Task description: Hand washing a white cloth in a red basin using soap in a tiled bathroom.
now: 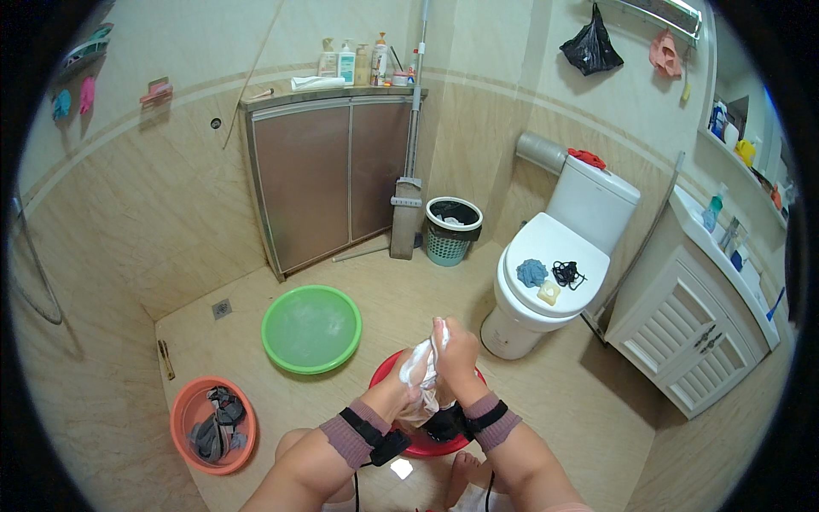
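Observation:
Soapy white cloth (430, 377) is bunched between my two hands above a red plastic basin (441, 448). My left hand (409, 377), covered with suds, grips the cloth from the left. From the right, my right hand (459, 349) has its fingers closed around the cloth's upper part. Pale fabric hangs from the hands down into the basin. A black cloth (443, 422) lies in the basin below, partly hidden by my wrists. Both wrists wear mauve bands with black straps.
A green basin (311, 329) and an orange basin (181, 435) holding grey clothes (217, 429) stand to the left. Ahead are a cabinet (301, 185) and a wastebasket (448, 246). On the toilet lid (556, 240) lie a blue cloth (532, 272), black cord (567, 274) and soap (548, 292).

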`<state>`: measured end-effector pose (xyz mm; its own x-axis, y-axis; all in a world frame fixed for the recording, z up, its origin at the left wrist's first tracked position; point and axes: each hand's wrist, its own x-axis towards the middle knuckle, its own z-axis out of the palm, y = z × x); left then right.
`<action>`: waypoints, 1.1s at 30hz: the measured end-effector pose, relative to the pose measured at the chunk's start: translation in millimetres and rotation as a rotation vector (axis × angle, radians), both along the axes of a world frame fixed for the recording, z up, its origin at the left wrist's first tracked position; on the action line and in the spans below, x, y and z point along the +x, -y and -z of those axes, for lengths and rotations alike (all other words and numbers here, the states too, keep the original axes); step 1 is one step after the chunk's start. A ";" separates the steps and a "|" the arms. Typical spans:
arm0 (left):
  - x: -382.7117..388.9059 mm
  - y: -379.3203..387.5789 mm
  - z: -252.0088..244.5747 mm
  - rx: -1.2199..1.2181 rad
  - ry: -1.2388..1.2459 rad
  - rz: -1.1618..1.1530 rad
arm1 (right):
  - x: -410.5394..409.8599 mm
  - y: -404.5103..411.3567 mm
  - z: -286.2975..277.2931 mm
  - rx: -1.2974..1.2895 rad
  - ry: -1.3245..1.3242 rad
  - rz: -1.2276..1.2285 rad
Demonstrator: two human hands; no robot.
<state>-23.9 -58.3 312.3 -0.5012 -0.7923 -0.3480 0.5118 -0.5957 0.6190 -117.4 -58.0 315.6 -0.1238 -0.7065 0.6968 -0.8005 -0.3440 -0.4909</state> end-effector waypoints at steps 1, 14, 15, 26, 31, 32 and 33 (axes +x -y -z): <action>0.2 0.6 1.9 -0.001 0.000 -0.002 | -3.2 3.4 -3.7 0.030 0.056 0.066; 7.2 16.8 31.6 -0.027 -0.108 -0.014 | 13.8 -4.3 16.9 0.023 0.005 -0.012; 11.1 23.5 44.6 -0.026 -0.106 -0.025 | 27.0 -12.0 16.0 0.024 0.007 -0.023; 47.3 50.5 110.6 0.154 -0.449 0.025 | 58.5 -35.4 -0.6 0.033 -0.063 -0.196; -2.5 8.1 15.1 -0.010 -0.007 -0.008 | 1.4 -1.2 5.4 0.067 0.061 0.016; 0.2 4.0 7.9 -0.052 0.032 -0.009 | 3.0 -1.6 1.1 0.062 0.037 0.062; -0.8 2.5 6.1 -0.092 0.068 0.000 | 1.8 -2.8 -0.4 0.058 0.010 0.120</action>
